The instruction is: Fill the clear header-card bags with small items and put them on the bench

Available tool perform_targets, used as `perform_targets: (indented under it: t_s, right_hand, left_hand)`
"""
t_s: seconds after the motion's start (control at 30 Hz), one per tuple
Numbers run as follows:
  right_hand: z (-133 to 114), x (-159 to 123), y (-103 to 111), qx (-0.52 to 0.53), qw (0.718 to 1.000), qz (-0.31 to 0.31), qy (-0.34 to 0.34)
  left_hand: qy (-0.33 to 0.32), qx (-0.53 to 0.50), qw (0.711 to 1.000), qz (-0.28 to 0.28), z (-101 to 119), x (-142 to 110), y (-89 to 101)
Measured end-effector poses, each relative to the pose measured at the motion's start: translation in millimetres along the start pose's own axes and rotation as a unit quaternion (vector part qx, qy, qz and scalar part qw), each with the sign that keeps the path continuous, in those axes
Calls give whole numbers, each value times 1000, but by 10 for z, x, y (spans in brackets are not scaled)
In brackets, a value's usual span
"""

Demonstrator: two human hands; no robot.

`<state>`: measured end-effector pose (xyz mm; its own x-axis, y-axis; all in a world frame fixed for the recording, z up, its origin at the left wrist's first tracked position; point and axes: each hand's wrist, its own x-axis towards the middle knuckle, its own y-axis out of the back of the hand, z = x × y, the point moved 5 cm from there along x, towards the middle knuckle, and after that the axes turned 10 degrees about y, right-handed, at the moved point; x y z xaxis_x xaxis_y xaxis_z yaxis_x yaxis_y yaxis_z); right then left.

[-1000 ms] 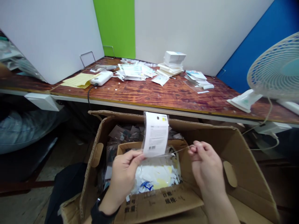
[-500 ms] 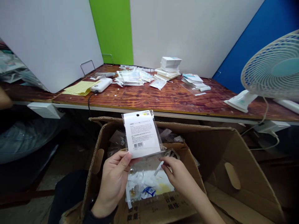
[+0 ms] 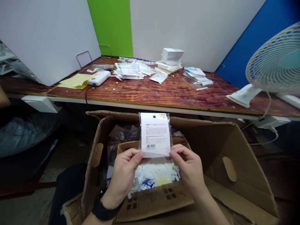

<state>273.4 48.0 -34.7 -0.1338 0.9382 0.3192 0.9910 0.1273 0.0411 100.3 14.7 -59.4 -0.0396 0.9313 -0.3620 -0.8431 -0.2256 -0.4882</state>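
A clear plastic packet with a white printed card point(image 3: 155, 134) inside is held up over the boxes, its barcode side facing me. My left hand point(image 3: 127, 170) pinches its lower left corner between thumb and fingers. At the lower right corner my right hand point(image 3: 187, 164) pinches it the same way. Below the packet, a small cardboard box point(image 3: 161, 197) holds white paper strips, a yellow piece and a blue-and-white wrapper point(image 3: 147, 184). That box sits inside a large open carton point(image 3: 246, 156). Several clear packets point(image 3: 119, 132) lie at the carton's back left.
On the wooden table point(image 3: 131, 90) lie a pile of clear packets point(image 3: 131, 70), a stack of white cards point(image 3: 172, 56), yellow paper point(image 3: 76, 80) and a white corded device point(image 3: 99, 77). A fan point(image 3: 274, 59) stands at right. Another person's arm point(image 3: 3, 98) shows at far left.
The packet has moved right and is now held level. The white strip has left my right hand, which now grips the packet's lower right corner.
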Motion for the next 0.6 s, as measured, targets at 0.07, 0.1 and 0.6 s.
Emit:
perform_targets:
  t_s: [0.07,0.1,0.6]
  right_hand:
    - [0,-6,6,-3,1000,16,-8]
    - [1,-9,5,-3,1000,22,-11]
    - [146,-67,-21,54,989,92,-99]
  left_hand:
    - [2,6,1000,3,-11,0,2]
    - [2,8,1000,4,-15,0,1]
    - [22,-67,997,-4,-29,-14,-79]
